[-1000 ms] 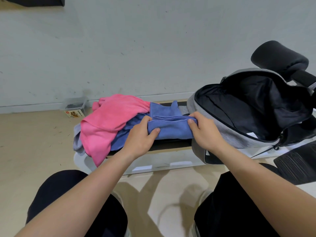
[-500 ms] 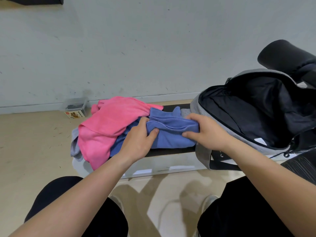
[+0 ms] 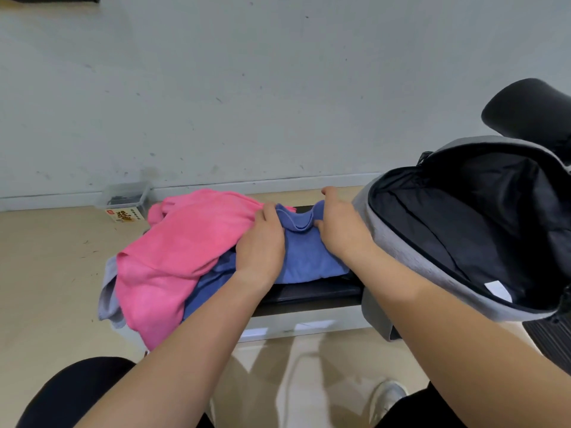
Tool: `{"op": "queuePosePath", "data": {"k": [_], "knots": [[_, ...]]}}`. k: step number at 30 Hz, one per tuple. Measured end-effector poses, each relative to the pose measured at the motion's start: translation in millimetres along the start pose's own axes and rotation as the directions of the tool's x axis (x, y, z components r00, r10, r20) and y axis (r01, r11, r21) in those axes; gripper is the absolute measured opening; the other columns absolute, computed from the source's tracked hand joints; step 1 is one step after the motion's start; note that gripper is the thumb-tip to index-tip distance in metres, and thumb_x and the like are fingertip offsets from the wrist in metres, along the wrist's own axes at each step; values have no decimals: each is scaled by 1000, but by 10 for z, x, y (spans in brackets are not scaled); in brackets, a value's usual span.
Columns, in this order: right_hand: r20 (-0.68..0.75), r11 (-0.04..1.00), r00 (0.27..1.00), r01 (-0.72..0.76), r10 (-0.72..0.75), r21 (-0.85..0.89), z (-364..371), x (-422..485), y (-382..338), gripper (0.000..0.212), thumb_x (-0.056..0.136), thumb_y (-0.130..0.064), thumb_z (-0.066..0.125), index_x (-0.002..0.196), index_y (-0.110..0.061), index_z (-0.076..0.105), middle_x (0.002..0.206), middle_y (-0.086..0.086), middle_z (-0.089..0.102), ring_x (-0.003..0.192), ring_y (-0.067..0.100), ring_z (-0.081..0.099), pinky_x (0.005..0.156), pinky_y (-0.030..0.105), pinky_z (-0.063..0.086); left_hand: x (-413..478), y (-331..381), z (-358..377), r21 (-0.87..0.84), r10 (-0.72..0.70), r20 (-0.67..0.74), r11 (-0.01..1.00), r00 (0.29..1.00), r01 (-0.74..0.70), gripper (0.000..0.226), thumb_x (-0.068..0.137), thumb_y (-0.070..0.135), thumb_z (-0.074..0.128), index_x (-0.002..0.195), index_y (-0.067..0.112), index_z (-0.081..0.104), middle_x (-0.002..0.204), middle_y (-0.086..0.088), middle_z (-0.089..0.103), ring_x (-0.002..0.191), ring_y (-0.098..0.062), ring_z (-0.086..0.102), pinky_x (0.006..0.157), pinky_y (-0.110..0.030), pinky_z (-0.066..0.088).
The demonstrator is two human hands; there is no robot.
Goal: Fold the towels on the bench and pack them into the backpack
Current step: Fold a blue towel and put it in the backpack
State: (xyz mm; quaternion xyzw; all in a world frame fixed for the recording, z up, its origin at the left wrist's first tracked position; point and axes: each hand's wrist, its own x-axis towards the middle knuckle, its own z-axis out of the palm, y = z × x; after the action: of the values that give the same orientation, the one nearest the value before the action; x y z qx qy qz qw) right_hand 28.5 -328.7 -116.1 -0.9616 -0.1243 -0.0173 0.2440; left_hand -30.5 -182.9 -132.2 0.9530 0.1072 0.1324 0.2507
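the folded blue towel (image 3: pixel 309 257) lies on the counter (image 3: pixel 309 293) beside the open backpack (image 3: pixel 401 242). left hand (image 3: pixel 261 242) and right hand (image 3: pixel 340 233) grip its ends, fingers (image 3: pixel 268 213) curled round it; pink towel (image 3: pixel 185 248) lies left.

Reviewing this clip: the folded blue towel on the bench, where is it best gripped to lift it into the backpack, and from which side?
Probably at its two short ends, from above. The blue towel lies as a thick folded bundle along the bench, loose flaps at its far edge, so clamping both ends should hold the layers together.
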Motion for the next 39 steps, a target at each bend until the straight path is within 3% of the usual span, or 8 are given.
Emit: {"op": "queuePosePath", "data": {"k": [4, 9, 14, 19, 22, 27, 33, 39], "knots": [[-136, 974, 991, -14, -18, -226, 177, -61, 49, 48, 92, -5, 53, 135, -10, 32, 114, 14, 57, 86, 37, 67, 57, 34, 41, -127, -22, 54, 30, 13, -58, 999, 998, -12, 56, 97, 19, 50, 146, 22, 25, 144, -11, 40, 92, -44, 63, 71, -48, 48], [-201, 937, 976, 4, -79, -348, 191, -124, 116, 28, 96, -16, 55, 119, -13, 41, 107, 8, 53, 75, 34, 67, 51, 32, 33, -296, -50, 100, 1, 147, -177, 989, 973, -149, 45, 82, 10, 69, 108, 19, 34, 131, -11, 44, 75, -37, 60, 52, -37, 35], [-176, 940, 981, 18, -82, -340, 93, -156, 204, 17, 103, -32, 44, 105, -15, 43, 98, 9, 56, 78, 38, 63, 55, 36, 36, -381, -38, 80, 30, 103, -60, 994, 993, -101, 17, 88, 19, 63, 96, 17, 48, 119, -6, 42, 64, -37, 57, 55, -47, 48], [-185, 852, 954, 111, -235, -511, 141, -167, 207, 16, 91, -27, 66, 85, -13, 64, 85, 7, 55, 56, 29, 56, 43, 28, 29, -347, -31, 107, 322, 164, -14, 934, 986, -151, 10, 81, 21, 67, 86, 15, 61, 112, -7, 54, 75, -29, 56, 46, -34, 35], [-196, 799, 917, 180, -347, -574, 137, -171, 275, 7, 75, -12, 73, 72, -13, 67, 92, 6, 59, 69, 28, 53, 48, 32, 33, -325, 32, 82, 478, 367, -21, 820, 930, -313, 13, 71, 10, 70, 82, 14, 67, 122, -13, 59, 99, -35, 56, 70, -41, 45], [-52, 697, 793, 499, -606, -515, 139, -308, 413, 25, 88, -19, 55, 107, -11, 69, 114, 4, 65, 103, 26, 60, 85, 38, 44, -209, -33, 187, 430, 483, 127, 760, 866, -487, 39, 76, 14, 75, 114, 11, 70, 128, -11, 64, 120, -28, 60, 104, -44, 44], [194, 742, 913, 405, -358, -535, 158, -458, 526, 69, 96, -47, 13, 152, -13, 34, 162, 5, 25, 149, 20, 24, 119, 52, 20, -33, -102, 163, 428, 231, 390, 811, 891, -398, 65, 102, 46, 20, 159, 17, 7, 167, -4, 0, 154, -22, 0, 124, -43, -1], [254, 770, 923, 382, -290, -510, 189, -469, 477, 80, 89, -52, -5, 158, -15, 13, 166, 2, 2, 153, 16, 1, 122, 51, 0, -23, -26, 167, 492, 209, 403, 771, 891, -404, 67, 103, 49, 17, 158, 13, 4, 166, -8, -6, 154, -24, -4, 123, -45, -5]]}}
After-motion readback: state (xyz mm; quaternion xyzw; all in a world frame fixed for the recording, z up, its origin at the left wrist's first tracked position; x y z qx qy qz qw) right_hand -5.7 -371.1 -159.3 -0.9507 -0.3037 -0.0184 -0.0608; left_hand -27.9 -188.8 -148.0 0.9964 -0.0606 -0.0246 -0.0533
